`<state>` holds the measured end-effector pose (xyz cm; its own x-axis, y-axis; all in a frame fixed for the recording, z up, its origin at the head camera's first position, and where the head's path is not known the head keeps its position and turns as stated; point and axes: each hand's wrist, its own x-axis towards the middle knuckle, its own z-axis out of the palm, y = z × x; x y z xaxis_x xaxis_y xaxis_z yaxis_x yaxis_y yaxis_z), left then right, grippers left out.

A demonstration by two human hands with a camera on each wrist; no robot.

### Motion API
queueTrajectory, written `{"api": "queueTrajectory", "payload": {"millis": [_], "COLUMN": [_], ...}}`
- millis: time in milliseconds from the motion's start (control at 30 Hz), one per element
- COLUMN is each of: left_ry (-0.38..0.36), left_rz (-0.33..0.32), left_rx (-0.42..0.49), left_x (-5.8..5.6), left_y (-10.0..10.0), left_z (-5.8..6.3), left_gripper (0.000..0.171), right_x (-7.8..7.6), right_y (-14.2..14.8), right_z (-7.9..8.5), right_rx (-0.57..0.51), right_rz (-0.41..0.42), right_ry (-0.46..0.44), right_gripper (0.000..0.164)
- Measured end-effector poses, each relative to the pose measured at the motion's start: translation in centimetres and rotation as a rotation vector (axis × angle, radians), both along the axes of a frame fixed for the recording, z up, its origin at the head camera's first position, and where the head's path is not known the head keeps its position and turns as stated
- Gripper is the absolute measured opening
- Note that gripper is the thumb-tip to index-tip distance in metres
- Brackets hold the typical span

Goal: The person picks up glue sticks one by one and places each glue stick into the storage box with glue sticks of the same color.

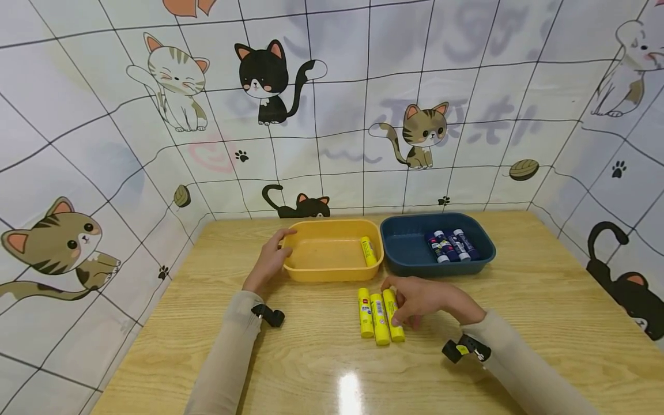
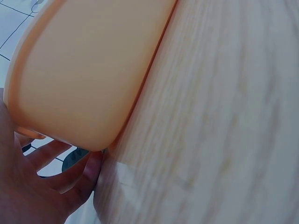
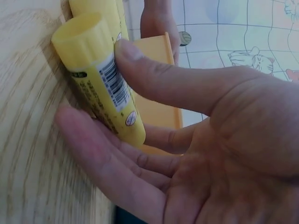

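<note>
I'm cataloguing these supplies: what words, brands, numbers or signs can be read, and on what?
No words or numbers are legible.
Yellow glue stick in the right hand: barcode, apparently crossed-out round sign; print too blurred.
Other yellow glue sticks: labels too small.
Dark blue glue sticks: too small.
Wall: faint lettering-like marks, unreadable.

Forearms point(image 1: 230, 351) extended, a person's left hand point(image 1: 271, 258) lies farther forward; the right hand point(image 1: 420, 297) curves thumb point(image 3: 182, 84) and fingers point(image 3: 126, 182) inward.

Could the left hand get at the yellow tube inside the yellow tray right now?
Probably yes, once it lets go: the left hand holds the yellow tray at its opposite end, but nothing blocks the yellow tube.
</note>
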<state>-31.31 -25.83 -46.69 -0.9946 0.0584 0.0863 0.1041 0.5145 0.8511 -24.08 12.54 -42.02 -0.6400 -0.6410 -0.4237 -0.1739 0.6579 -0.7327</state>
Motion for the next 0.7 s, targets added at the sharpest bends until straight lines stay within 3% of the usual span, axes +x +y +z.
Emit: {"api": "queueTrajectory", "payload": {"millis": [300, 700], "left_ry": [-0.003, -0.002], "left_rz": [0.000, -0.002], "left_rx": [0.001, 0.006], "left_x": [-0.19, -0.01], "left_y": [-0.05, -0.10], "left_z": [-0.06, 0.00], "left_gripper": [0.053, 0.053], "right_x": [0.47, 0.52], "right_y": [-0.66, -0.94], "right_z": [0.78, 0.77], "right_rx": [0.026, 0.000], "right_rz": [-0.075, -0.093], "right_ry": [0.071, 0.085], "right_gripper": [0.071, 0.076]}}
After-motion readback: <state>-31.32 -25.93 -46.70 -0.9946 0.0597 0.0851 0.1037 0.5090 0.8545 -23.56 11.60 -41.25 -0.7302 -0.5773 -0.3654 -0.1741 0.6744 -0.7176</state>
